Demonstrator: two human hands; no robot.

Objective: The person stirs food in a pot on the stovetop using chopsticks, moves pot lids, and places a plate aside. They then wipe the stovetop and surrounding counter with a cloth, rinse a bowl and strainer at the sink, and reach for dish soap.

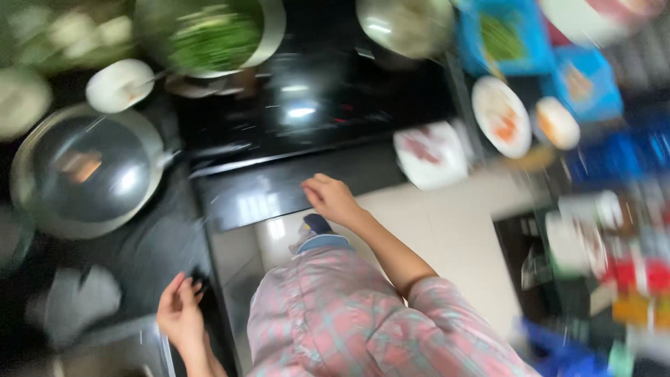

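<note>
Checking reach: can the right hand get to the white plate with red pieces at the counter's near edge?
Probably yes. The right hand rests on the dark counter edge, and the white plate sits just beyond it with nothing between; motion blur hides detail.

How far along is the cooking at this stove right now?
Looks well prepped: chopped greens fill the pan on the black cooktop, and plates of cut food wait to the right. A lidded wok sits on the left. In hand: nothing. The right hand rests at the cooktop's front edge, the left hand on the counter edge. Whether anything is cooked is too blurred to tell.
</note>
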